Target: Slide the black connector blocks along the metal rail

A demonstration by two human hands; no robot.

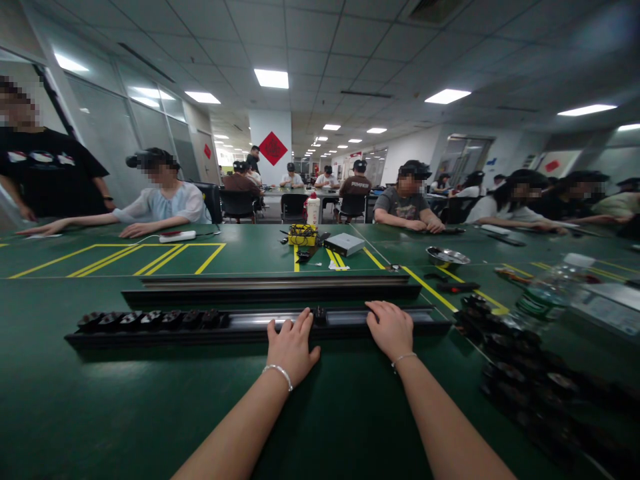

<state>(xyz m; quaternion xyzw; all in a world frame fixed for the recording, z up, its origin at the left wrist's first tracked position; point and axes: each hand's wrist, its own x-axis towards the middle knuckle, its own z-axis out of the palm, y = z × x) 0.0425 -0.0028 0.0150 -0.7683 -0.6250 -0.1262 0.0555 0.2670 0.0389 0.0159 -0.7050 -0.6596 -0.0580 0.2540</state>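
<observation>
A long black rail (150, 333) lies across the green table (150, 413) in front of me, with several black socket modules (150, 319) seated along its left part. My left hand (291, 345) rests on the rail's near edge, fingers spread, fingertips beside one black module (320, 315) sitting in the channel. My right hand (391, 328) lies on the rail just right of that module, fingers curled over the edge. A second black rail (270, 288) lies parallel behind the first.
A heap of loose black modules (520, 360) lies at the right, beside a clear plastic bottle (545, 293). A metal bowl (447, 256), a grey box (345, 244) and a yellow-black item (303, 235) sit farther back. Several people sit around the tables.
</observation>
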